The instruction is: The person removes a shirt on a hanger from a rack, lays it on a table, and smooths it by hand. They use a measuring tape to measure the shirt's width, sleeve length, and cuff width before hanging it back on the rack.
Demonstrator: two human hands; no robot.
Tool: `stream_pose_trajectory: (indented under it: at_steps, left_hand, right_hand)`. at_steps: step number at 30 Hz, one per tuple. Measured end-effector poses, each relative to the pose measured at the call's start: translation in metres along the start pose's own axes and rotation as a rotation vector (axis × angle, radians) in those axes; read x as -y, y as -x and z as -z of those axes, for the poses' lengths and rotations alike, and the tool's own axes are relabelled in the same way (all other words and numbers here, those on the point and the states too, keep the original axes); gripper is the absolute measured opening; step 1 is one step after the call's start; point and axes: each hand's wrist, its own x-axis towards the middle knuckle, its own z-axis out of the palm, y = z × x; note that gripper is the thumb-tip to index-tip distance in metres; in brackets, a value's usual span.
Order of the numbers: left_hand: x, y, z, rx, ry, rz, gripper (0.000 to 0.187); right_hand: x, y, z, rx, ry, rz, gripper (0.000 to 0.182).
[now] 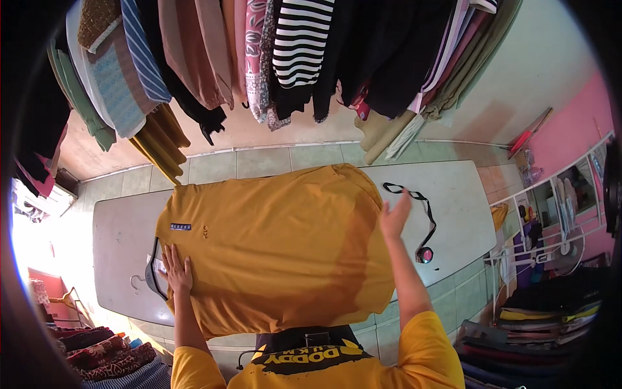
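Yellow shirt spread on ironing table; pressed flat by open left hand; edge touched by open right hand.

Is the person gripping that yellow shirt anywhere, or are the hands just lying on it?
Nothing is gripped. The left hand lies flat on the yellow shirt near its collar; the right hand rests open at its far edge.

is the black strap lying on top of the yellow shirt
No, the black strap lies on the bare table just right of the yellow shirt, beyond the right hand.
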Motion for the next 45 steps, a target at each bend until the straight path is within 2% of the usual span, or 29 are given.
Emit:
stream_pose_trajectory:
  at_steps: [1, 3, 4, 6, 7, 9, 10, 12, 14, 16, 17, 19, 20, 22, 23, 25, 26, 28, 30, 31, 32, 34, 36, 39, 41, 42, 45]
  left_hand:
    - [0.001, 0.0, -0.001, 0.006, 0.002, -0.002, 0.059]
    - [0.002, -0.001, -0.002, -0.02, 0.009, -0.005, 0.058]
    - [0.0, 0.0, 0.0, -0.02, 0.016, 0.0, 0.058]
    - [0.0, 0.001, 0.0, -0.02, 0.018, 0.004, 0.057]
    - [-0.001, 0.0, 0.0, -0.027, 0.023, 0.016, 0.057]
    - [-0.001, 0.0, -0.001, -0.032, 0.02, 0.03, 0.057]
    - [-0.002, -0.001, -0.002, -0.035, 0.02, 0.042, 0.057]
    - [0.001, -0.003, -0.006, -0.041, 0.022, 0.039, 0.057]
    - [0.002, -0.002, -0.008, -0.043, 0.019, 0.036, 0.057]
    - [0.002, -0.001, -0.006, -0.044, 0.039, 0.021, 0.057]
    - [0.002, -0.001, -0.005, -0.052, 0.034, 0.021, 0.057]
    - [0.001, -0.001, -0.006, -0.043, 0.043, 0.024, 0.057]
    - [0.0, -0.001, -0.004, -0.04, 0.049, 0.031, 0.057]
    - [0.0, -0.002, -0.003, -0.042, 0.045, 0.031, 0.057]
    - [0.0, -0.001, -0.003, -0.027, 0.044, 0.03, 0.058]
    - [0.0, -0.002, -0.003, -0.027, 0.033, 0.033, 0.058]
    - [0.002, -0.002, -0.005, -0.051, 0.032, 0.022, 0.058]
    - [0.001, -0.002, -0.007, -0.069, 0.028, 0.02, 0.057]
    - [0.002, -0.002, -0.007, -0.069, 0.044, 0.007, 0.057]
    - [0.001, -0.002, -0.007, -0.086, 0.058, 0.002, 0.057]
    - [0.0, -0.002, -0.006, -0.084, 0.046, 0.009, 0.056]
    - [0.0, -0.003, -0.006, -0.079, 0.053, 0.015, 0.056]
    - [0.001, -0.003, -0.007, -0.078, 0.051, 0.029, 0.057]
    - [0.005, -0.005, -0.012, -0.081, 0.059, 0.015, 0.056]
    - [0.007, -0.006, -0.013, -0.073, 0.051, 0.015, 0.056]
    - [0.009, -0.006, -0.013, -0.057, 0.026, -0.008, 0.056]
    - [0.015, 0.023, 0.0, -0.084, -0.069, -0.081, 0.054]
  right_hand:
    - [0.018, 0.019, 0.006, 0.068, -0.039, 0.154, 0.063]
    - [0.043, 0.055, 0.027, 0.462, -0.043, 0.455, 0.064]
    - [0.038, 0.065, 0.031, 0.465, -0.037, 0.453, 0.064]
    - [0.026, 0.078, 0.032, 0.627, 0.076, 0.405, 0.064]
    - [0.011, 0.074, 0.024, 0.625, 0.075, 0.404, 0.064]
    - [-0.024, 0.063, 0.002, 0.364, 0.27, 0.019, 0.061]
    - [-0.019, 0.055, 0.0, 0.361, 0.267, 0.016, 0.061]
    - [-0.009, 0.029, -0.004, 0.371, 0.242, 0.172, 0.05]
    - [0.017, 0.005, -0.022, 0.411, -0.028, 0.22, 0.037]
    - [0.046, -0.014, -0.048, 0.414, -0.146, 0.022, 0.031]
    - [0.061, -0.023, -0.055, 0.412, -0.155, 0.02, 0.031]
    - [0.087, -0.044, -0.062, 0.454, 0.007, -0.164, 0.028]
    - [0.087, -0.054, -0.075, 0.448, -0.006, -0.163, 0.028]
    - [0.077, -0.072, -0.1, 0.884, 0.027, -0.146, 0.026]
    - [0.072, -0.078, -0.108, 0.888, 0.021, -0.146, 0.026]
    - [0.071, -0.079, -0.11, 0.533, -0.189, -0.516, 0.032]
    - [0.071, -0.066, -0.111, 0.547, -0.182, -0.526, 0.032]
    - [0.091, -0.034, -0.094, 0.146, -0.327, -0.053, 0.04]
    - [0.121, 0.03, -0.069, 0.26, -0.328, 0.212, 0.048]
    - [0.129, 0.068, -0.054, 0.401, -0.343, 0.348, 0.052]
    - [0.142, 0.099, -0.028, 0.586, -0.413, 0.39, 0.057]
    - [0.134, 0.142, 0.011, 0.835, -0.254, 0.626, 0.06]
    - [0.096, 0.119, 0.031, 0.854, -0.193, 0.576, 0.064]
    - [-0.003, 0.089, 0.026, 0.47, 0.109, 0.196, 0.063]
    - [-0.055, 0.081, 0.033, 0.34, 0.361, 0.102, 0.06]
    - [-0.055, 0.084, 0.043, 0.338, 0.36, 0.103, 0.06]
    - [-0.041, 0.118, 0.088, 0.244, 0.236, -0.083, 0.058]
